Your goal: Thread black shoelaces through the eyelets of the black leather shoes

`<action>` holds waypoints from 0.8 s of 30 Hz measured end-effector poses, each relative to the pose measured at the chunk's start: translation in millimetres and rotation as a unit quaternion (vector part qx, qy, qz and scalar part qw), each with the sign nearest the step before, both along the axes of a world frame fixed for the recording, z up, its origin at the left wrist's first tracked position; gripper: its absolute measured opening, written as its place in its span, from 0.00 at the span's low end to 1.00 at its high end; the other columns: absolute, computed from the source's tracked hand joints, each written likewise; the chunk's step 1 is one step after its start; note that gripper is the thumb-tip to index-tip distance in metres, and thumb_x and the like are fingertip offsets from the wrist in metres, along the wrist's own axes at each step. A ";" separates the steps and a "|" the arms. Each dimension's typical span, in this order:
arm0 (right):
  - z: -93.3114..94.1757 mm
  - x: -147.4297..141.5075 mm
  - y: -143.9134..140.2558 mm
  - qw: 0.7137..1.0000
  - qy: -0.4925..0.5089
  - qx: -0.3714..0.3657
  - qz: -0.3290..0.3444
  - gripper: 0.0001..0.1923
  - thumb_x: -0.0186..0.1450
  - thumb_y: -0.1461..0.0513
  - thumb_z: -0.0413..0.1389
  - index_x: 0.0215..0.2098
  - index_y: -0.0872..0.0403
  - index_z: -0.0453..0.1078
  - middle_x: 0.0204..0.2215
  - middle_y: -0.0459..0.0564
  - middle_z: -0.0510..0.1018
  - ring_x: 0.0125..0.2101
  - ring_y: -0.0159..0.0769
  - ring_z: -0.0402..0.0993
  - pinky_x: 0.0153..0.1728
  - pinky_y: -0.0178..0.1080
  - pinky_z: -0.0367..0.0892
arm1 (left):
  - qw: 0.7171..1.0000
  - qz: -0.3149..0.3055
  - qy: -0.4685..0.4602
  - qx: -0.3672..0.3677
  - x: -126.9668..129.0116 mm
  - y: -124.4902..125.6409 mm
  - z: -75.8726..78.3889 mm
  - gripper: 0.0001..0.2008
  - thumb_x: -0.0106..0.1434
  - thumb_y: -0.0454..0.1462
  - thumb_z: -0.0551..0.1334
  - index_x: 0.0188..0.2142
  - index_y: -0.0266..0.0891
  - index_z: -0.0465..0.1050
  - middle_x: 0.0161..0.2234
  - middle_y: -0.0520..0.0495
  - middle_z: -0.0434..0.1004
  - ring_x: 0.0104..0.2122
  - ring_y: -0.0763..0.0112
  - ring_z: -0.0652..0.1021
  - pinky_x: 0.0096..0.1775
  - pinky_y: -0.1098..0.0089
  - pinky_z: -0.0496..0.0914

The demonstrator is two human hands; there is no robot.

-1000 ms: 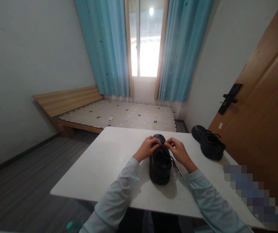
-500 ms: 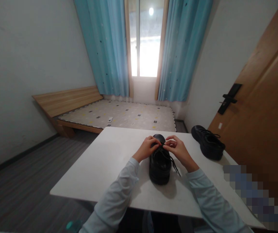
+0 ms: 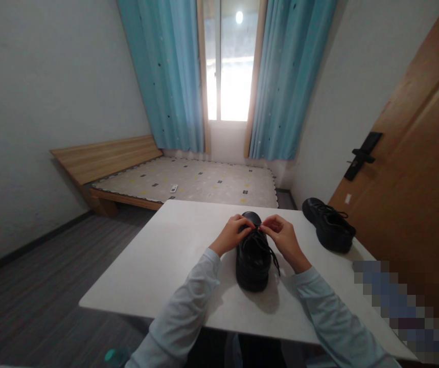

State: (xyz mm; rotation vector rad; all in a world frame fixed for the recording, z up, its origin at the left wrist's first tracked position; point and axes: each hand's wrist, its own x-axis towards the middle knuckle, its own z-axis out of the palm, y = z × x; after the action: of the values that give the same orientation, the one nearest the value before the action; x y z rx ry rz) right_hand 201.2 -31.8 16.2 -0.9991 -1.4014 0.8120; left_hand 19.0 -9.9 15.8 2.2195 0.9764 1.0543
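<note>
On the white desk (image 3: 158,266), directly before me, stands the black shoe (image 3: 253,260), toe pointing away. My left hand (image 3: 231,234) and right hand (image 3: 282,236) meet over its forefoot, each grip pinched shut on a strand of the black lace (image 3: 268,249); one loose end trails over the shoe's right side. Step in hand, as I judge it: working the lace near the toe. Next calls for even tension on both strands. A second shoe (image 3: 329,225) rests well apart, right.
</note>
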 end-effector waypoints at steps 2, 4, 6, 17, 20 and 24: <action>0.2 -0.5 -0.3 1.000 0.005 0.001 0.004 0.14 0.50 0.56 0.66 0.26 0.54 0.67 0.24 0.46 0.74 0.27 0.35 0.73 0.33 0.39 0.69 | 1.000 0.001 0.003 0.001 0.1 0.1 -0.3 0.07 0.60 0.33 0.60 0.37 0.38 0.76 0.36 0.45 0.70 0.40 0.67 0.71 0.48 0.64 0.65; 0.5 -0.8 -0.6 1.000 0.010 0.001 0.011 0.13 0.50 0.56 0.65 0.25 0.54 0.67 0.24 0.46 0.74 0.28 0.35 0.73 0.34 0.40 0.70 | 1.000 0.002 0.004 0.002 0.2 0.5 -0.8 0.07 0.60 0.33 0.60 0.37 0.38 0.76 0.36 0.45 0.70 0.40 0.67 0.72 0.48 0.64 0.65; 0.6 -0.9 -0.6 1.000 0.008 0.004 0.013 0.13 0.51 0.56 0.65 0.25 0.54 0.67 0.24 0.46 0.74 0.27 0.35 0.73 0.33 0.39 0.69 | 1.000 0.002 0.005 0.002 0.3 1.0 -1.6 0.07 0.60 0.34 0.60 0.37 0.39 0.76 0.37 0.45 0.70 0.40 0.67 0.72 0.48 0.64 0.66; 6.8 -0.2 -2.8 0.999 -0.035 0.003 0.036 0.10 0.54 0.57 0.62 0.28 0.54 0.69 0.26 0.45 0.72 0.28 0.33 0.69 0.31 0.37 0.65 | 1.000 0.002 0.004 0.010 0.1 2.2 -3.2 0.07 0.59 0.34 0.60 0.37 0.40 0.76 0.36 0.46 0.70 0.40 0.67 0.72 0.48 0.65 0.66; 9.6 -0.6 -4.1 0.998 -0.045 -0.004 0.040 0.10 0.54 0.56 0.61 0.28 0.54 0.69 0.25 0.45 0.72 0.27 0.33 0.68 0.29 0.36 0.64 | 1.000 0.005 0.008 0.009 0.1 1.8 -2.4 0.07 0.59 0.34 0.60 0.36 0.40 0.76 0.36 0.46 0.70 0.40 0.67 0.72 0.48 0.64 0.66; 11.6 -0.5 -5.2 0.997 -0.054 -0.015 0.049 0.11 0.54 0.55 0.61 0.28 0.54 0.69 0.23 0.44 0.71 0.24 0.31 0.66 0.26 0.35 0.63 | 1.000 0.004 0.012 0.007 0.0 1.0 -1.2 0.07 0.59 0.33 0.60 0.37 0.40 0.76 0.37 0.46 0.70 0.40 0.67 0.72 0.48 0.64 0.66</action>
State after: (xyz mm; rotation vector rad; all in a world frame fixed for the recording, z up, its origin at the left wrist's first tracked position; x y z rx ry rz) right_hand 200.7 -37.0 27.7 -1.0171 -1.5451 0.8635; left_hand 19.0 -8.9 14.6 2.2457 0.9910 1.0424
